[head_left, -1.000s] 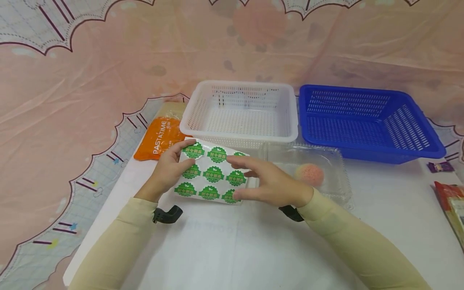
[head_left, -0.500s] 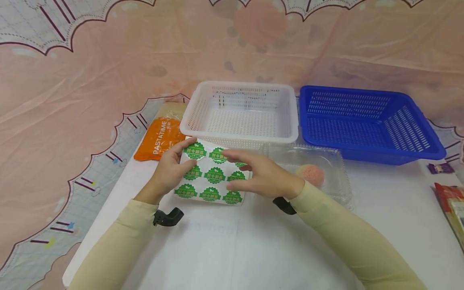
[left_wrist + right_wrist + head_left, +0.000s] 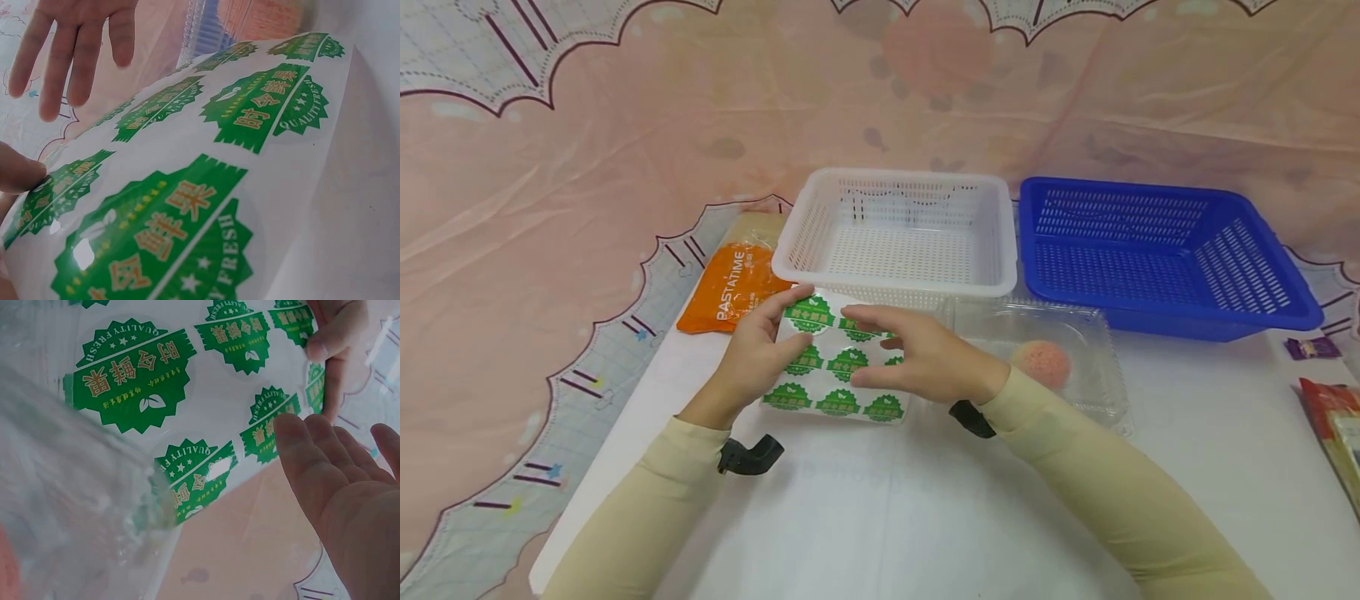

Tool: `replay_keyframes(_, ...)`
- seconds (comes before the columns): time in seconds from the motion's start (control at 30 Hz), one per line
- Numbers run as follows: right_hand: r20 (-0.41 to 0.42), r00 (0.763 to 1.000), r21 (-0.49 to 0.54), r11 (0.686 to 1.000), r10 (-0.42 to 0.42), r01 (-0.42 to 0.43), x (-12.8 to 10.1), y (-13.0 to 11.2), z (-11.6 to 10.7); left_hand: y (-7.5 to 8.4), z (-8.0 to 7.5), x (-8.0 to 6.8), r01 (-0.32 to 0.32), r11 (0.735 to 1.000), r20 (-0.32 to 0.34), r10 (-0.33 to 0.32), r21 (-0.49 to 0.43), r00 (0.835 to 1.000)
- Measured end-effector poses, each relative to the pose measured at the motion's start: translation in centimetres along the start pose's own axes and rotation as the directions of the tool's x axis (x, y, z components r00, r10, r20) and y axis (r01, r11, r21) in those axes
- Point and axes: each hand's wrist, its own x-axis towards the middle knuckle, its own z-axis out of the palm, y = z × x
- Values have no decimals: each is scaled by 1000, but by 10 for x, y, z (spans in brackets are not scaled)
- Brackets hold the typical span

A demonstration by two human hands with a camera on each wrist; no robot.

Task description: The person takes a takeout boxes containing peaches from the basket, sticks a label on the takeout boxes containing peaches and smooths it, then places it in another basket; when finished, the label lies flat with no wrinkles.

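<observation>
A white sticker sheet [image 3: 831, 392] with rows of round green labels is tilted up above the table. My left hand [image 3: 752, 358] pinches its left edge between thumb and fingers; in the left wrist view the thumb [image 3: 19, 172] presses on one label. Over the sheet's right side hovers my right hand [image 3: 932, 354], fingers extended and apart from the thumb, holding nothing. The right wrist view has this hand [image 3: 350, 500] near the sheet's edge. Just right of it, a clear plastic clamshell box [image 3: 1090, 392] holds a round pink and pale-yellow foam-like piece [image 3: 1042, 364].
Behind the sheet stand a white basket [image 3: 895, 287] and a blue basket [image 3: 1180, 317]. An orange PASTATIME bag [image 3: 733, 283] lies at the left. A small purple packet [image 3: 1311, 347] and a red package [image 3: 1326, 417] lie on the right of the white table [image 3: 865, 517].
My right hand has moved left across the sheet, away from its right edge. The left hand keeps its pinch, and the sheet has shifted slightly right.
</observation>
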Motion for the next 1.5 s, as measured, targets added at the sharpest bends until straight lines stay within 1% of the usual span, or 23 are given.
replay_keyframes(0.27,-7,1000,11,1000,18,-18,4,0,1,2,2,-1,-37,998,16,38,-53,999)
replay_keyframes(0.4,-13,999,23,999,44,-43,6,0,1,4,3,-1,-57,996,28,58,-64,998)
replay_keyframes(0.53,-21,998,9,999,51,-51,8,-1,1,6,5,-2,-75,994,42,78,-74,996)
replay_keyframes(0.73,-27,999,4,999,39,-39,10,-2,2,8,7,-2,-78,996,34,79,-32,996)
replay_keyframes(0.9,-38,999,73,997,29,-26,12,-2,2,8,7,-1,-67,998,33,67,-8,997)
replay_keyframes(1.03,-42,999,119,993,30,-25,14,-2,4,9,8,-1,-50,999,35,50,-13,998)
replay_keyframes(1.13,-43,999,134,991,30,-24,16,-3,5,10,8,-1,-49,998,37,50,-25,998)
replay_keyframes(1.3,-44,998,132,990,46,-40,17,-4,6,9,8,-1,-64,998,38,65,-23,997)
replay_keyframes(1.5,-22,997,125,989,79,-76,19,-2,6,9,9,-1,-73,997,45,74,-30,996)
